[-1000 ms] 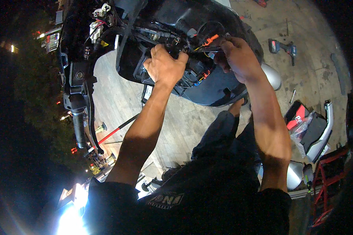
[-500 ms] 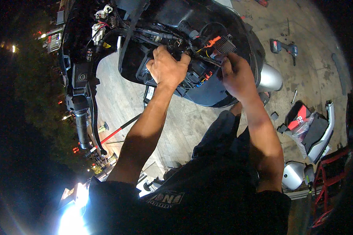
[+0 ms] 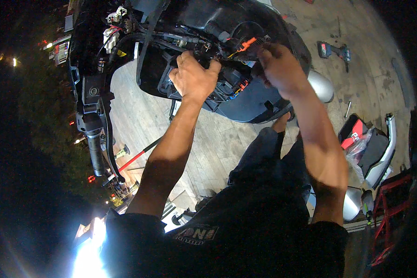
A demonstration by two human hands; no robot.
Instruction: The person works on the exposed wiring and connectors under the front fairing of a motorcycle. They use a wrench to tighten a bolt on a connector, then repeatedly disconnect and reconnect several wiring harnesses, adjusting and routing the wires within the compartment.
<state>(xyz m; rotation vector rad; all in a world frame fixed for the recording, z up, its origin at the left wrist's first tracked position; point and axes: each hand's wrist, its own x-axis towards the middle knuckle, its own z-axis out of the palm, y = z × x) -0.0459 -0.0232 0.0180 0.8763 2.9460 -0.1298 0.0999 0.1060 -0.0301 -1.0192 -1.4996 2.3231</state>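
Since the earlier frame, little has shifted. Wiring (image 3: 227, 51) inside the scooter's open front (image 3: 245, 97) is pinched by both left hand (image 3: 192, 78) and right hand (image 3: 278, 69); careful unplugging seems called for.

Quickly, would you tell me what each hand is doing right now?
Left hand: closed around the wiring inside the black housing.
Right hand: fingers in the wiring; grip cannot be told.

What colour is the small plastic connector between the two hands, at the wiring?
Orange: the small plastic wiring connector shows it best in the head view.
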